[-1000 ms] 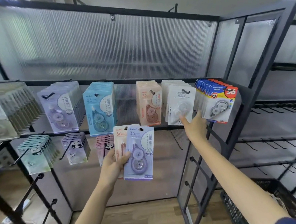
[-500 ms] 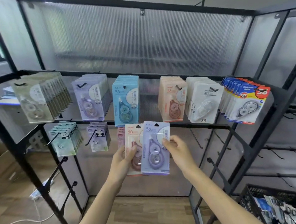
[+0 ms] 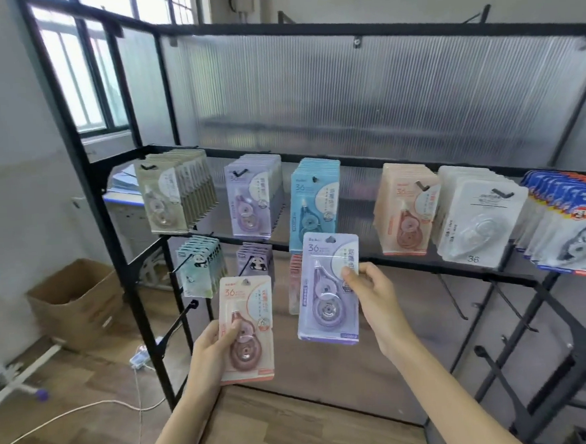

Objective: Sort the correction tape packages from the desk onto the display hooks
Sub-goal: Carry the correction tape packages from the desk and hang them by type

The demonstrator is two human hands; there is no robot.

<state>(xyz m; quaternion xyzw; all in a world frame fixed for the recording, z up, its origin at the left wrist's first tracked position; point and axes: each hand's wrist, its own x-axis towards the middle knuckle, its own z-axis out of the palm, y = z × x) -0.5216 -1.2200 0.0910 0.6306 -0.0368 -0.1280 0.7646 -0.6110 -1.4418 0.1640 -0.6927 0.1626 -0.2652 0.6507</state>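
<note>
Two packages in hand, one each. Left hand (image 3: 213, 350) grips the peach correction tape package (image 3: 247, 329) at its left edge, thumb across the front, lower centre of frame. Right hand (image 3: 375, 294) pinches the lilac correction tape package (image 3: 328, 288) at its right edge, thumb on the front, fingers behind; held higher, centre frame. The two packages are apart, with a gap between them.

Lilac package's top edge overlaps the bottom of the blue hanging stack (image 3: 312, 200). Lilac hanging stack (image 3: 250, 197) is upper left of it, peach hanging stack (image 3: 405, 208) upper right; both on hooks off the black display rack (image 3: 410, 29).

Open room: bare hooks (image 3: 179, 323) at lower left of the rack and more bare hooks (image 3: 509, 304) lower right, under the white stack (image 3: 473, 224). Cardboard box (image 3: 75, 303) on the floor, far left.
</note>
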